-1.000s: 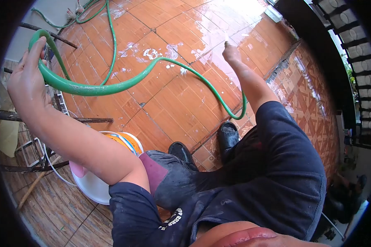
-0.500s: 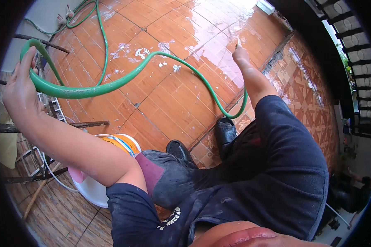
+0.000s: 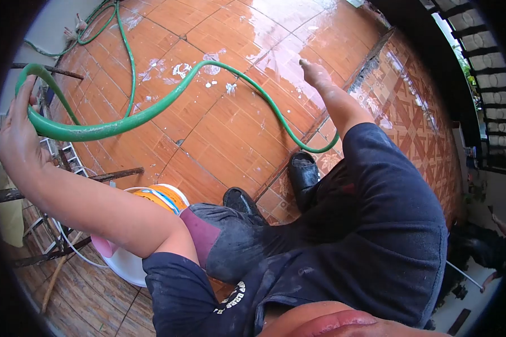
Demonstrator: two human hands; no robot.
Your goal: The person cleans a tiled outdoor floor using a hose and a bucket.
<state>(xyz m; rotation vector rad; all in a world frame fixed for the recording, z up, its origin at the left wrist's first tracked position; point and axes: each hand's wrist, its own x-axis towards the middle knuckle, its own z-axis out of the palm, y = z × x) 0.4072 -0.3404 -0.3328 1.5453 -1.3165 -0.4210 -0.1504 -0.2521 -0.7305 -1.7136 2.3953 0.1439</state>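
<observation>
An orange-brown tiled floor [image 3: 225,149] fills most of the scene, spotted with white splashes. A wet, shining puddle [image 3: 278,53] spreads over its far side.

A thick green hose [image 3: 152,113] is raised in front of the person's body. It runs from the left hand in a long wave toward the right, dips near the feet and passes out of sight by the right arm; more green hose lies far left. Its wide, smooth curves suggest it is springy and fairly stiff, hard to break but able to kink if bent tightly. It is probably heavier if filled with water, and slippery when wet.

A white bucket [image 3: 126,265] with an orange label stands near left, partly behind the left arm. Two black boots [image 3: 303,175] stand on the floor at near centre.

The left hand [image 3: 21,135], far out to the left, has its fingers curled around the hose's bend, a sound place to bear its weight. The right hand [image 3: 316,74] stretches forward, fingers bunched; I cannot tell what they grip. Just behind the hose's end seems the best hold for aiming.
</observation>
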